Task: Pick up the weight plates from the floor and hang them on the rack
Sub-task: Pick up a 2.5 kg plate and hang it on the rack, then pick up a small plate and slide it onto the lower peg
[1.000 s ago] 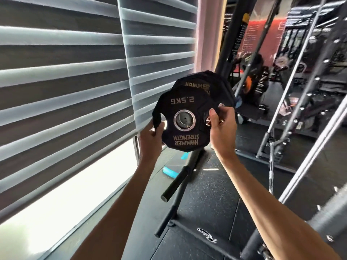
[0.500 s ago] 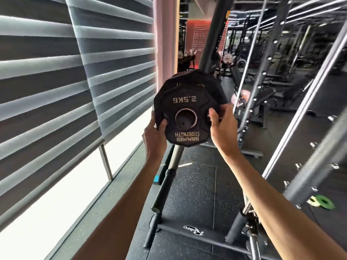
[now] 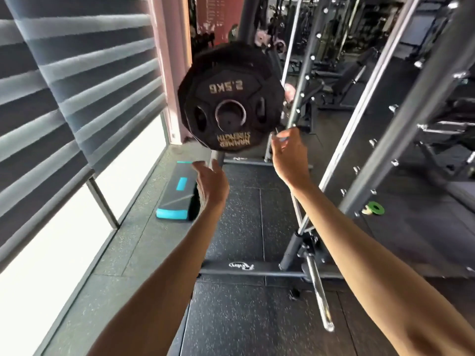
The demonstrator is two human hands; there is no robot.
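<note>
Weight plate (image 3: pixel 226 80) hangs upright on the rack (image 3: pixel 248 21), flat face toward camera, bore axis horizontal, lettering upside down. Left hand (image 3: pixel 211 185) below plate, fingers spread, not touching. Right hand (image 3: pixel 290 155) just under plate's lower-right edge, fingers loosely bent, empty.

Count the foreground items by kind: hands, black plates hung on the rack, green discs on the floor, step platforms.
Hands: 2 (left hand, right hand, both empty)
Hung black plates: 2 (2.5KG plate, larger plate behind it)
Green disc: 1
Step platform: 1
Total: 6
</note>
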